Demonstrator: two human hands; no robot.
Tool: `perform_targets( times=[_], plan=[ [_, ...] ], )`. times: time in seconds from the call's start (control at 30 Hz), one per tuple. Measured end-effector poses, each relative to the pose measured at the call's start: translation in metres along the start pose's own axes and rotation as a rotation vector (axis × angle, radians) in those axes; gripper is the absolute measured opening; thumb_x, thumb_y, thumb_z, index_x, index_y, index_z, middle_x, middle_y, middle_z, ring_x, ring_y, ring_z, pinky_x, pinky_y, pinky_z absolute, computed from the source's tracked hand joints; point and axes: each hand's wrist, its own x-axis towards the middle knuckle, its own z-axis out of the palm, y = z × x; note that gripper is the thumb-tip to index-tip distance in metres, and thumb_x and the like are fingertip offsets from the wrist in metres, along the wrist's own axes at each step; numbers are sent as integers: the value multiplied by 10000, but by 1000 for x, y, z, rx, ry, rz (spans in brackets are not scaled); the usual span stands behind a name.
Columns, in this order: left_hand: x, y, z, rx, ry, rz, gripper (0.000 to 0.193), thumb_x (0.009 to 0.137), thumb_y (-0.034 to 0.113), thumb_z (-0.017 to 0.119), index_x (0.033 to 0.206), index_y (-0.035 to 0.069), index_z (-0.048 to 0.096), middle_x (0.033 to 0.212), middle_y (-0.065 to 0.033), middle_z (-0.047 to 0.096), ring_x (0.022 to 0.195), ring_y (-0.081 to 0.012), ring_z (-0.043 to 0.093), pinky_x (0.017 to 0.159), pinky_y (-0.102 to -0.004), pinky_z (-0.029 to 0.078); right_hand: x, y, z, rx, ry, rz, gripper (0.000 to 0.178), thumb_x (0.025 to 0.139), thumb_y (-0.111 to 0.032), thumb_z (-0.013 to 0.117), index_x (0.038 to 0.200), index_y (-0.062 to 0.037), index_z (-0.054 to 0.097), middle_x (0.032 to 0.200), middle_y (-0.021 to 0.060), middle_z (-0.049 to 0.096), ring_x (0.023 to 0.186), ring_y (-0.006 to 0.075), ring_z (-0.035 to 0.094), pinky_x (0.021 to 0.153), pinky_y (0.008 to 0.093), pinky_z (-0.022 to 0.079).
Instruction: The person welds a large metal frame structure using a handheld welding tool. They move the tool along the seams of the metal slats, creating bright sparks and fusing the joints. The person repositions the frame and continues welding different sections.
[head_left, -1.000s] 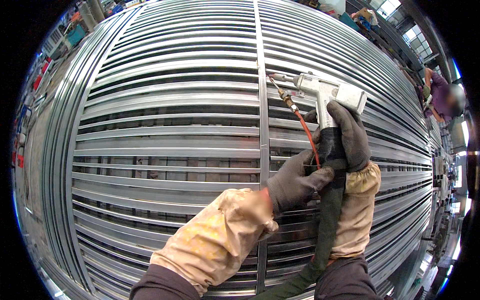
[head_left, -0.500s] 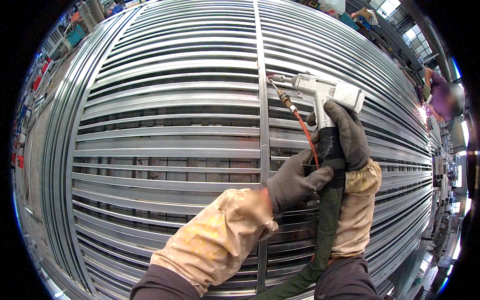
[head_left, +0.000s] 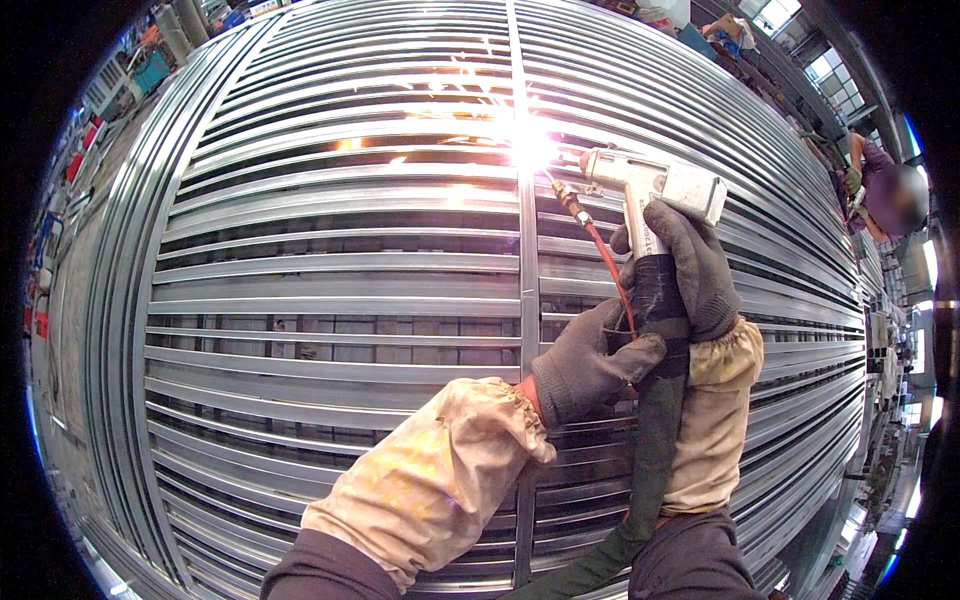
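Note:
A silver handheld welding gun [head_left: 640, 180] points left, its tip at a long upright metal bar [head_left: 529, 340]. White-hot glare [head_left: 533, 150] hides the tip and the joint, with orange sparks flying up and to the left. Gloved in grey, my right hand [head_left: 697, 270] wraps round the gun's handle. Lower down, my left hand [head_left: 597, 362], also gloved, is closed at the black-taped grip [head_left: 662, 295], where the thin red wire-feed hose [head_left: 606, 252] runs down. Below the grip hangs a thick dark sleeved cable [head_left: 655, 450] between my forearms.
A large grille of parallel silver metal slats [head_left: 340, 262] spreads beneath, with gaps showing a paved floor. Another person [head_left: 885, 195] is at its far right edge. Clutter, including a teal box [head_left: 152, 70], lies beyond the left side.
A bright arc and sparks have appeared at the gun's tip. The gun has shifted very slightly left; both hands keep their hold. The sparks by the other person are gone.

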Motion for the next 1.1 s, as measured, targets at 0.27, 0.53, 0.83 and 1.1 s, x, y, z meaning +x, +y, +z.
perform_targets(
  times=[0.27, 0.53, 0.83, 1.1],
  plan=[
    [-1, 1, 0, -56, -5, -27, 382, 961, 213, 633, 1261, 8, 515, 1033, -22, 626, 883, -66, 564, 753, -246, 496, 1, -1, 0, 72, 30, 145, 341, 953, -274, 627, 1122, 23, 617, 832, 115, 680, 626, 153, 648, 541, 266, 531],
    [-2, 2, 2, -69, 13, -44, 331, 967, 197, 609, 1233, 13, 537, 1007, -9, 625, 857, -59, 556, 733, -238, 483, -2, -11, 8, 41, 41, 130, 347, 945, -290, 629, 1073, 33, 625, 819, 119, 684, 592, 159, 638, 524, 274, 524],
    [0, -1, 0, -79, -20, -35, 327, 971, 203, 609, 1220, 5, 535, 1021, -16, 622, 887, -68, 557, 769, -250, 487, -3, -11, 8, 44, 54, 153, 336, 946, -295, 623, 1027, 30, 646, 815, 117, 685, 597, 156, 636, 527, 276, 520],
    [-2, -2, -1, -73, -38, -65, 319, 972, 203, 610, 1208, 0, 539, 1023, -11, 619, 886, -65, 554, 777, -248, 483, -7, -7, 9, -17, 22, 25, 344, 950, -298, 621, 1067, 25, 625, 816, 120, 680, 599, 161, 637, 527, 279, 522]
  ],
)
